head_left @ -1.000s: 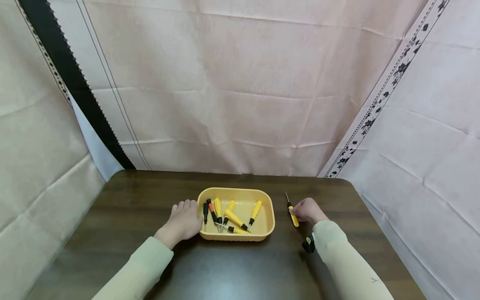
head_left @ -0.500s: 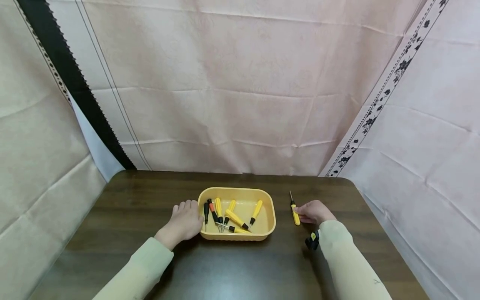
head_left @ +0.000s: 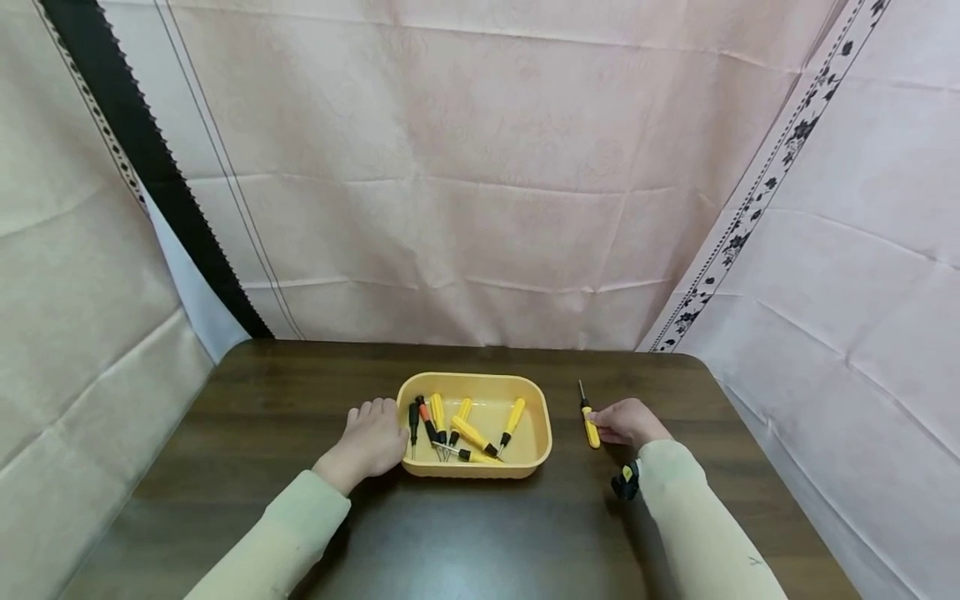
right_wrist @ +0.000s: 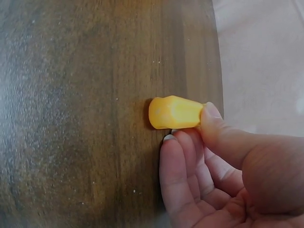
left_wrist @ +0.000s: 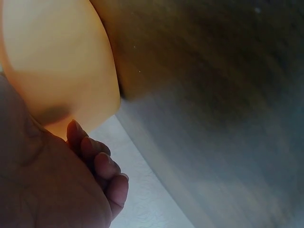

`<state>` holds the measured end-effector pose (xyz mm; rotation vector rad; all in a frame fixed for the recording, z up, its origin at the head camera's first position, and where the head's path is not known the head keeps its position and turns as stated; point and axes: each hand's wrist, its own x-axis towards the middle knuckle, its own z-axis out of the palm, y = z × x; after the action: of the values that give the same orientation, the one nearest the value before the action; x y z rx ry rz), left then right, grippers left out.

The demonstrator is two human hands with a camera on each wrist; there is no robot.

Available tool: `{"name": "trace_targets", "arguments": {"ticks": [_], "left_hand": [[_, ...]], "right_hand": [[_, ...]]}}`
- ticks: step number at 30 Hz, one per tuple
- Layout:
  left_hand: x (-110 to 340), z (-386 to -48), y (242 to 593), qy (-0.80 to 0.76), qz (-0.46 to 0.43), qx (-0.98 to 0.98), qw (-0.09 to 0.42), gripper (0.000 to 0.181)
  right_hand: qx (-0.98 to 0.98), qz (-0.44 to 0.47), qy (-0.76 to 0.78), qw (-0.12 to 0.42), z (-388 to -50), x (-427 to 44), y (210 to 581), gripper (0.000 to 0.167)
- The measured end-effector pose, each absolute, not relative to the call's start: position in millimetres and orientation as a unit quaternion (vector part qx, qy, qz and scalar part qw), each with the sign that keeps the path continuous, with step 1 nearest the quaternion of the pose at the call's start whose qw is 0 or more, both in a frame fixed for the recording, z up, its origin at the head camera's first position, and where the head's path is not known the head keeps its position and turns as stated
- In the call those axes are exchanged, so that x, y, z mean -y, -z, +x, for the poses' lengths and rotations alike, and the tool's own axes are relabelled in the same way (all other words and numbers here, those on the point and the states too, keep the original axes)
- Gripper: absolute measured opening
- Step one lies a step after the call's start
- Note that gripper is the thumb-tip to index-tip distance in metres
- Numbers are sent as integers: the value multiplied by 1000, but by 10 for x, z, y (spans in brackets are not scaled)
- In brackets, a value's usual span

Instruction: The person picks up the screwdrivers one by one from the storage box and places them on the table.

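Observation:
On the table stands a yellow tray (head_left: 480,471) holding several screwdrivers, most with yellow and black handles, one black (head_left: 413,419) and one red and black (head_left: 427,418). The left hand (head_left: 371,442) rests against the tray's left end; in the left wrist view its fingers (left_wrist: 107,166) lie loosely bent beside the tray wall (left_wrist: 71,61). Right of the tray, the right hand (head_left: 630,422) pinches a yellow-handled screwdriver (head_left: 591,429) between thumb and fingers, its tip pointing away. In the right wrist view the handle's end (right_wrist: 175,113) sticks out past the thumb, close to the tabletop.
The dark wooden table (head_left: 480,542) has rounded far corners. Pale cloth (head_left: 480,208) hangs behind it and at both sides, with a black band on the left and a floral strip on the right. A black wrist camera (head_left: 626,482) sits by the right sleeve.
The right hand has moved slightly to the right with the screwdriver, which stands a little more upright in the head view. The left hand and the tray have hardly moved.

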<state>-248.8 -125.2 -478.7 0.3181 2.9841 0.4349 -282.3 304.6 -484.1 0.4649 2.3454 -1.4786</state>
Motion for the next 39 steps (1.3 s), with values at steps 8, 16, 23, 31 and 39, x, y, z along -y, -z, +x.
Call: {"name": "trace_targets", "arguments": {"ticks": [8, 16, 23, 31, 39], "left_hand": [[1248, -2480, 4788, -137, 106, -983, 55, 39], [1269, -2481, 4787, -142, 103, -984, 41, 36], [1264, -2475, 4793, -142, 105, -983, 48, 39], [1251, -2508, 4798, -142, 105, -983, 49, 39], [1257, -2494, 4840, -141, 100, -984, 54, 39]], "right_hand": [[-805, 153, 551, 156, -2804, -3070, 4821, 35], [-837, 105, 527, 108, -2792, -2900, 4503, 43], [-848, 75, 514, 101, -2726, -2507, 4251, 44], [-853, 41, 508, 110, -2729, -1933, 4186, 29], [-849, -30, 500, 166, -2717, -1579, 4391, 29]]}}
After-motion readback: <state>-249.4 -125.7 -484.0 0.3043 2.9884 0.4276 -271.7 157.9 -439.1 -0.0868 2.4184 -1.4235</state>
